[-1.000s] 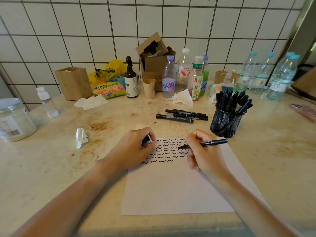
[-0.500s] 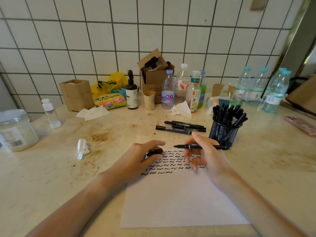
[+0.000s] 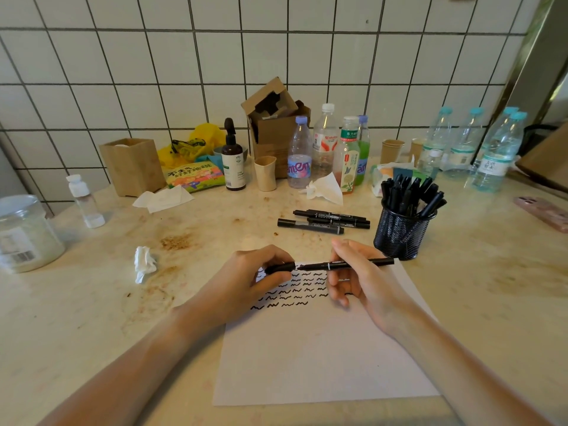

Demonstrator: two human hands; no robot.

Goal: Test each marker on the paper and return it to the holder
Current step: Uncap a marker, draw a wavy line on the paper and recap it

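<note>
Marker [image 3: 344,265] now level; tip toward cap [image 3: 280,267]

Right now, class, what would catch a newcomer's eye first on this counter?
Two hands meet at the centre: the left hand holds a cap against the tip of the marker held by the right hand. Beneath them lies the paper with rows of black squiggles, and a mesh holder packed with markers stands to the right.

My left hand [image 3: 246,281] and right hand [image 3: 365,284] are bare — no gloves, rings or watch — and both forearms show no sleeves.
</note>
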